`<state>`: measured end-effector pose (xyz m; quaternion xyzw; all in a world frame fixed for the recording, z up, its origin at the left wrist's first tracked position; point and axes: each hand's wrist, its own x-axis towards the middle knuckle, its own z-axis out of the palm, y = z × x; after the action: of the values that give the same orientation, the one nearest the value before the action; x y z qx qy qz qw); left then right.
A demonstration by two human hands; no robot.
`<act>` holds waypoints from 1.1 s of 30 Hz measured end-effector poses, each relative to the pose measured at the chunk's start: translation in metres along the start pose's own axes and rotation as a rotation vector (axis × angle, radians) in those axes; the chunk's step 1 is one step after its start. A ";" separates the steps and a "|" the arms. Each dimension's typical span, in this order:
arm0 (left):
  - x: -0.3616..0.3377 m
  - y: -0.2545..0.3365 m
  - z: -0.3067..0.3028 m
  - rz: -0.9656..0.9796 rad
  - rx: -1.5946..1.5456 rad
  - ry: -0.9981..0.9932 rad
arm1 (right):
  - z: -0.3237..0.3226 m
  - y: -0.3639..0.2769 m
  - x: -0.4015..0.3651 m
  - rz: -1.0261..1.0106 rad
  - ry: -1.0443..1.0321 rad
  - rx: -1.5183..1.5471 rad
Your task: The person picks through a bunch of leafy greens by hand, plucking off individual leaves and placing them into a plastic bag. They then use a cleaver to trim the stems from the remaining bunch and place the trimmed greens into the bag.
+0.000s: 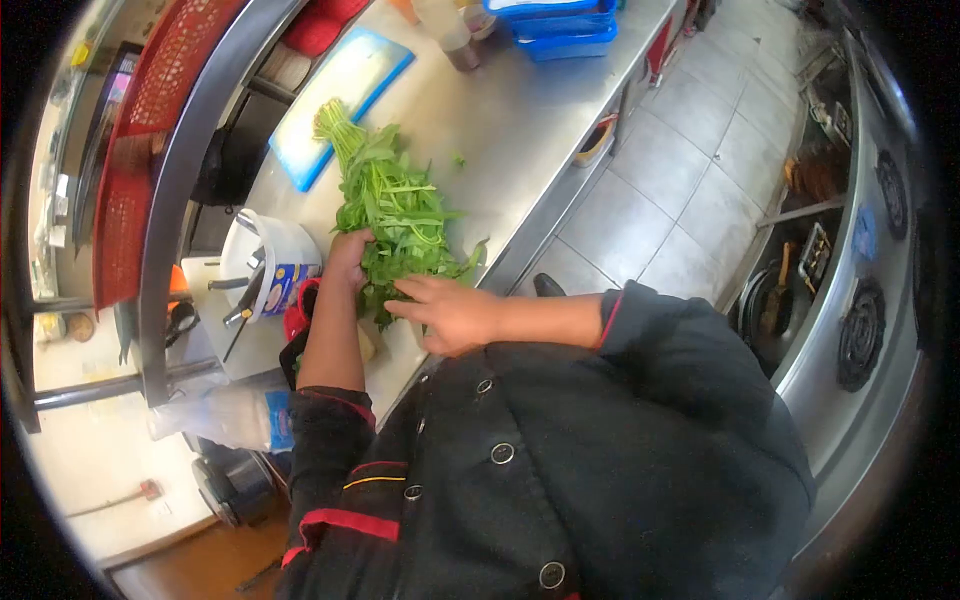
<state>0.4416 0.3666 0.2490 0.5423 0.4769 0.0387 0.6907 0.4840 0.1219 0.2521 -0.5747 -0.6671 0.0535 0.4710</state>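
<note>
A large bunch of leafy greens (400,210) lies on the steel counter (500,130). Its tied-looking stem ends rest on a white cutting board with a blue rim (300,110), and the leaves point toward me. My left hand (350,258) is closed on the left side of the leaves, its fingertips partly hidden among them. Over the leaf ends nearest me lies my right hand (445,308), fingers stretched and apart, touching the leaves. A loose bit of leaf (458,159) sits on the steel to the right of the bunch.
A white bucket (290,240) holding knives and utensils stands left of my left hand. Blue plastic containers (565,30) sit at the counter's far end. A red basket (160,80) is on the left shelf. At right is a stove (865,330), across a tiled floor.
</note>
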 end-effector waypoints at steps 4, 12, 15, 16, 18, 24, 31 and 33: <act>0.023 -0.020 -0.035 -0.044 -0.036 0.013 | -0.031 0.008 -0.020 0.310 -0.288 0.305; 0.015 -0.026 -0.037 -0.012 -0.167 -0.011 | -0.069 0.096 -0.033 0.720 0.132 -0.002; 0.007 -0.017 -0.025 0.005 -0.119 0.054 | -0.078 0.098 -0.001 0.676 0.016 -0.035; 0.008 -0.017 -0.026 0.017 -0.084 0.039 | -0.073 0.088 0.009 0.607 -0.049 0.098; 0.010 -0.020 -0.025 0.026 -0.050 0.025 | -0.051 0.074 0.022 0.488 -0.128 0.245; 0.012 -0.025 -0.019 0.050 -0.088 0.031 | 0.011 0.053 0.037 0.384 -0.043 0.031; 0.000 -0.022 0.000 0.210 0.016 0.083 | -0.021 0.059 0.060 0.471 -0.105 -0.067; 0.004 -0.027 0.002 0.204 0.009 0.083 | -0.036 0.063 0.066 0.446 -0.034 -0.032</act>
<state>0.4325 0.3570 0.2255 0.5892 0.4474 0.1291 0.6603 0.5607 0.1797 0.2703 -0.7142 -0.5322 0.1556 0.4271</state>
